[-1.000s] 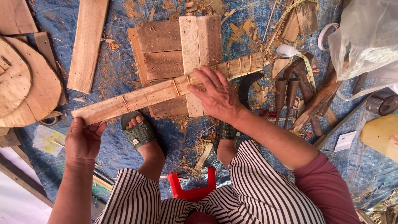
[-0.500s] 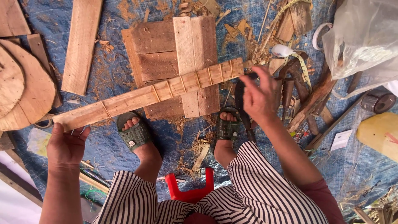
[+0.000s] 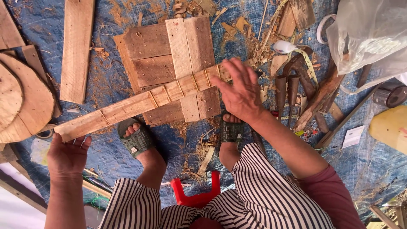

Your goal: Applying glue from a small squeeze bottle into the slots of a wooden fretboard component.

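Note:
A long pale wooden slat (image 3: pixel 140 104) marked with dark cross lines runs from lower left up toward the right. My left hand (image 3: pixel 67 156) grips its near left end. My right hand (image 3: pixel 241 90) hovers over the slat's right end with fingers spread, holding nothing. Under the slat lies a stack of short boards (image 3: pixel 169 63), brown and pale, on a blue tarp (image 3: pixel 106 85). My feet in green sandals (image 3: pixel 136 141) rest just below the slat.
Round wooden discs (image 3: pixel 21 101) lie at the left, with a long plank (image 3: pixel 77 48) beside them. Scrap wood, a measuring tape (image 3: pixel 308 63), dark chisel-like tools (image 3: pixel 287 90) and a plastic bag (image 3: pixel 373 34) crowd the right. A red stool (image 3: pixel 196 196) stands between my legs.
The slat has slid leftward with my left hand. My right hand went from pressing on the slat's middle out to the tools at right, then back over the slat's right end.

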